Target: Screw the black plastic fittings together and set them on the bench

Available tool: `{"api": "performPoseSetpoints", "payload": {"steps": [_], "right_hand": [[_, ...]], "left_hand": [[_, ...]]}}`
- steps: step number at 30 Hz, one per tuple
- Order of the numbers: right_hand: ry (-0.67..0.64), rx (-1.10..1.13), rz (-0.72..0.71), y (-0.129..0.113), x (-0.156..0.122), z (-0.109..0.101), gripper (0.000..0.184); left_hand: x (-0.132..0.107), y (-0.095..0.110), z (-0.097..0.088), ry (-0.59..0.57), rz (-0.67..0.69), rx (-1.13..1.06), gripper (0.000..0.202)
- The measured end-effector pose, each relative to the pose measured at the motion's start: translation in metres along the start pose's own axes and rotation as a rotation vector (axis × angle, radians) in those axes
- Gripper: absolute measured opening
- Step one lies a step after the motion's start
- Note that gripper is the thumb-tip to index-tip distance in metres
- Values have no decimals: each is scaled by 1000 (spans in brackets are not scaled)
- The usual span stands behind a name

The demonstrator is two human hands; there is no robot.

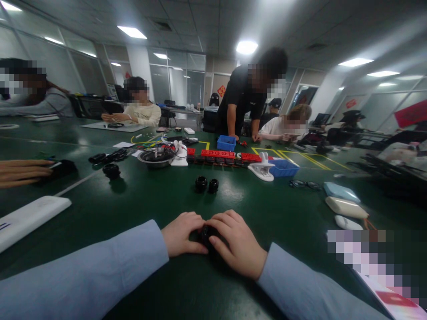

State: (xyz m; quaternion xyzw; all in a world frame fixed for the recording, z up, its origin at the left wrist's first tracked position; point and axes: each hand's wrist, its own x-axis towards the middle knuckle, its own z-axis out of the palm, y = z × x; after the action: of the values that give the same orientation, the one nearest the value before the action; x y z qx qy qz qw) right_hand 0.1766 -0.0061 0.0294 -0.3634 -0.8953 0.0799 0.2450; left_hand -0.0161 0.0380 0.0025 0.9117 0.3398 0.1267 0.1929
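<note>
Both hands meet low over the green table, around a small, glossy black round part (207,234) that is mostly hidden by fingers. My left hand (185,233) grips its left side between thumb and fingers. From the right and above, my right hand (235,240) curls over it, thumb in front. Straight beyond the hands, a glossy black ribbed cylinder (201,183) stands beside a smaller black cylinder (214,186). What kind of parts these are, I cannot tell.
Beyond stand a metal bowl (156,157), a red and black row of blocks (218,158), a white clip stand (262,168) and a blue bin (283,168). A white box (31,218) lies left, near another person's hand (25,172). Glasses, cases and a mouse (348,223) are right.
</note>
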Motion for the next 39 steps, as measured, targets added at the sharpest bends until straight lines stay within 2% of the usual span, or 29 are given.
{"api": "performPoseSetpoints", "payload": {"steps": [39], "right_hand": [[10, 24, -15, 2, -1, 3, 27]], "left_hand": [[1, 1, -1, -15, 9, 31, 34]]}}
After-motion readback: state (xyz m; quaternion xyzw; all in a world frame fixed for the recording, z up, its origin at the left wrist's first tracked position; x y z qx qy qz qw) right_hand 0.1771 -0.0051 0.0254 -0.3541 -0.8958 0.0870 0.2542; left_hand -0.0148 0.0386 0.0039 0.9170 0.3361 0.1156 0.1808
